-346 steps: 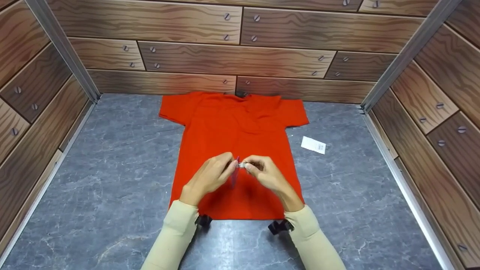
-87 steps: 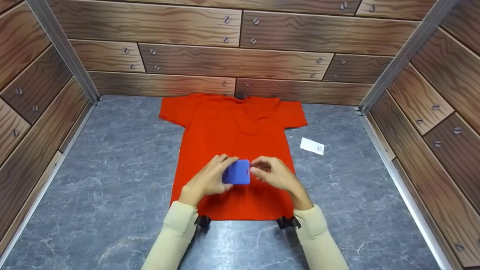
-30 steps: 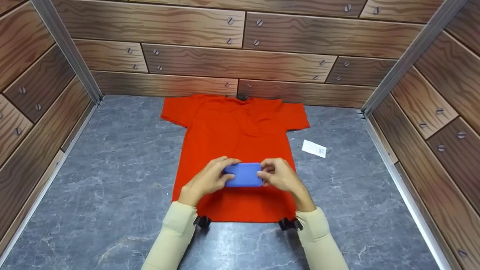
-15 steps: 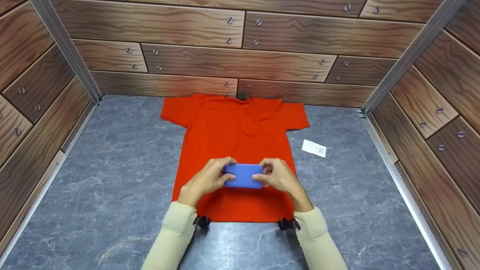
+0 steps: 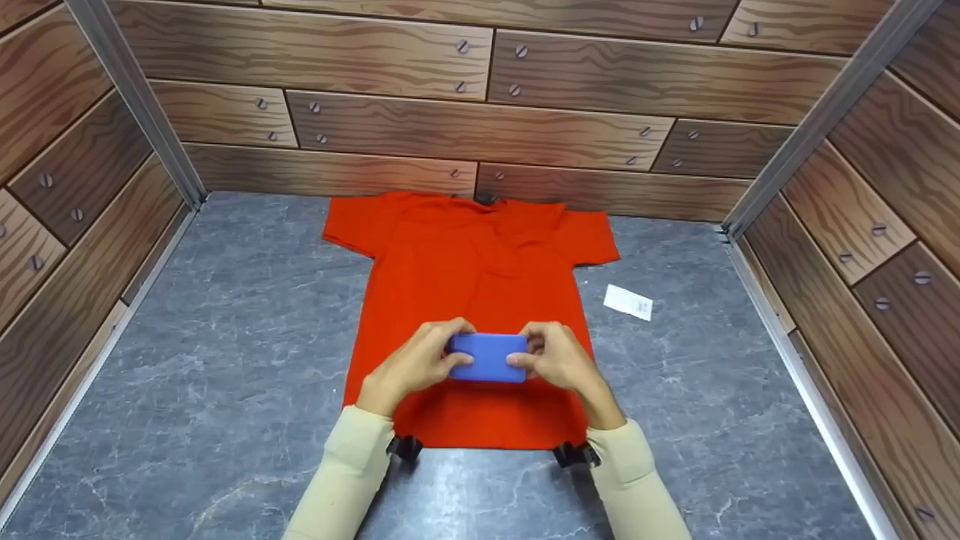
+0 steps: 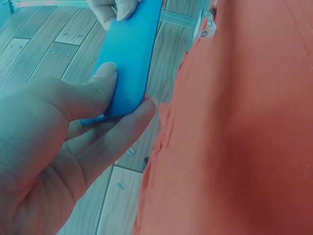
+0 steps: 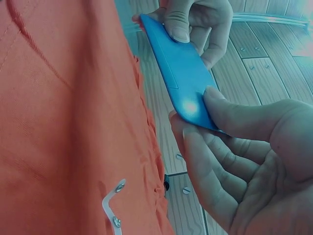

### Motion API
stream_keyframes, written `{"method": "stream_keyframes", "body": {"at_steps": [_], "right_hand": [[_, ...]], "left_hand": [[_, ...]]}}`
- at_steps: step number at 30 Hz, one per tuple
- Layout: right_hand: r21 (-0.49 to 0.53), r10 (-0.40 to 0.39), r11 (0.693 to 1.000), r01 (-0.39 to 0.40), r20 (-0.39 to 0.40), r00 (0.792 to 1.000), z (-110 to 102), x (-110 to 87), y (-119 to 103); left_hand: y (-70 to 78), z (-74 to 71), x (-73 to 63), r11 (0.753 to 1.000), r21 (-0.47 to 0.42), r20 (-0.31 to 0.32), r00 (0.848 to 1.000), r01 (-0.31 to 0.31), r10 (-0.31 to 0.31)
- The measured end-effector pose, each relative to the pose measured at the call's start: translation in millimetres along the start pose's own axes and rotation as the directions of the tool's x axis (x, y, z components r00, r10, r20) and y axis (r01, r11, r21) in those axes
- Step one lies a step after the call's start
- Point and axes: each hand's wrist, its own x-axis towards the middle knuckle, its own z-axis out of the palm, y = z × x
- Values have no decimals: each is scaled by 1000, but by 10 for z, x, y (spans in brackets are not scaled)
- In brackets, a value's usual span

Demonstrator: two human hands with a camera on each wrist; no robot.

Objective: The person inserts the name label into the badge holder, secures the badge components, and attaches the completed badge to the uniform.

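Note:
A flat blue card holder [image 5: 489,358] with rounded corners is held level between both hands, its broad plain face toward the head camera. My left hand [image 5: 420,364] pinches its left end, thumb on the face and fingers behind. At the other end my right hand [image 5: 559,356] pinches it the same way. A fine seam runs along the holder [image 7: 183,73] in the right wrist view. Below the hands an orange-red T-shirt [image 5: 480,277] lies spread out, collar away from me. A pale strap [image 7: 111,208] with metal snaps shows against the shirt; my right hand hides it from the head view.
A white paper label [image 5: 628,302] lies on the grey marbled surface [image 5: 255,315], right of the shirt. Wood-patterned panels [image 5: 390,127] stand at the back and both sides, with metal strips at their corners.
Earlier the holder was edge-on with a small silver piece between the hands. Later only my left hand held it, a slot showing at its right end. My right hand has since gripped that end.

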Motion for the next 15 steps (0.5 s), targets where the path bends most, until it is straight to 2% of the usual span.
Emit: {"method": "stream_keyframes", "body": {"at_steps": [9,15], "right_hand": [[-81,-40,996,38,-14,999,-14,-13,-8],[-87,-64,994,63,-12,998,-1,-20,-13]], "left_hand": [[11,17,-3,1000,7,-9,1000,-23,23],[5,2,-16,1000,10,-16,1000,-21,22]]}}
